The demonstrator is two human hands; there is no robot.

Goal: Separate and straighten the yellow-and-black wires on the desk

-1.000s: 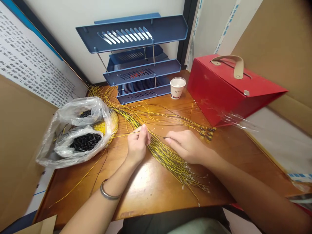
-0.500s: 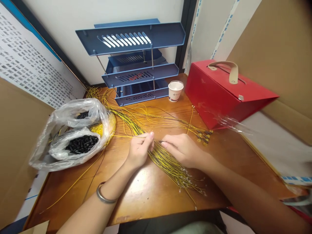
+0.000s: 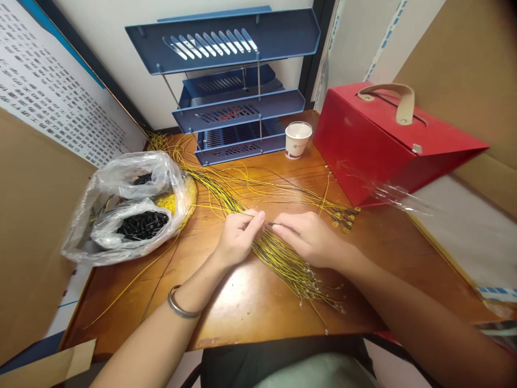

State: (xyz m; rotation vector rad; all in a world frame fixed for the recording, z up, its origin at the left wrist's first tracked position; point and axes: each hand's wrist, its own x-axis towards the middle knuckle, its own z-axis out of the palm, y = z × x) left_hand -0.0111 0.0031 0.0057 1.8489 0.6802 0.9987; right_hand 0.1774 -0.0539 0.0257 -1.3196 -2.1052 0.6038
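Above a bundle of yellow and black wires (image 3: pixel 285 264), both hands meet over the table. My left hand (image 3: pixel 240 237) is closed, with thumb and forefinger pinching a thin wire. My right hand (image 3: pixel 313 237) pinches a small dark piece in line with that wire, its far end hidden by the fingers. The bundle runs under both hands, and its pale stripped-looking tips fan out toward the front right. To the left, a clear plastic bag (image 3: pixel 84 248) holds small black sleeves (image 3: pixel 142 224) and yellow pieces (image 3: pixel 168 202).
A blue tiered tray (image 3: pixel 278 102) stands at the back, with a paper cup (image 3: pixel 297 145) beside it. The red box (image 3: pixel 363 145) with a handle is at the back right. Several wires with yellow ends (image 3: pixel 346 220) lie before it. Cardboard flanks the wooden table (image 3: pixel 383 269).
The view has shifted slightly, so everything sits a little higher and further right. Both hands keep their pinch, close together over the bundle.
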